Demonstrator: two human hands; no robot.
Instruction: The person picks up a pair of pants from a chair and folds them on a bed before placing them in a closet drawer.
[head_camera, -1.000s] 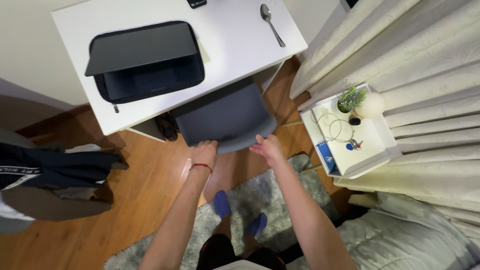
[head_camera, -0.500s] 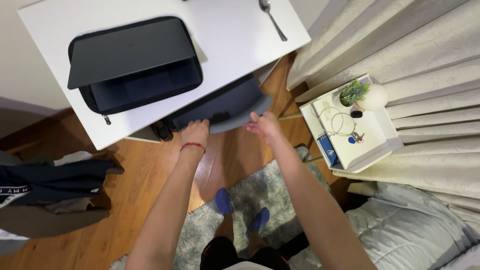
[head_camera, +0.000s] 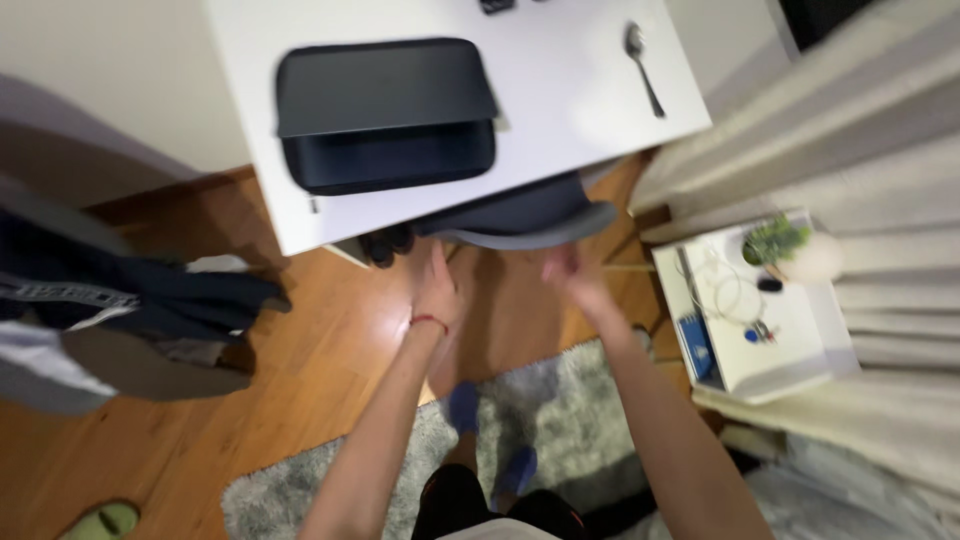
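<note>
Nearest, at 6 o'clock: feet in blue socks (head_camera: 462, 405) on a grey rug (head_camera: 560, 420), wood floor (head_camera: 330, 340) around it.

Left hand (head_camera: 437, 285), red string at the wrist, is off the chair now: fingers straight and loose, holding nothing, tips just short of the seat edge. Right hand (head_camera: 570, 272) is blurred; it looks open and empty but I cannot tell for sure, also just short of the seat.

Dark grey chair (head_camera: 530, 215) at 12 o'clock sits further under the white desk (head_camera: 560, 110) than a second ago, when both hands were on its rim; only the front lip of the seat shows past the desk edge. Judged: the push-in looks finished and the hands are releasing.

On the desk: open black laptop sleeve (head_camera: 385, 115), spoon (head_camera: 642, 65) at 1 o'clock.

Room: open floor at 9 o'clock up to the clothes pile (head_camera: 130, 300). At 3 o'clock it's tight, white side table (head_camera: 790, 360) near the right arm, curtains (head_camera: 860, 130) behind.
</note>
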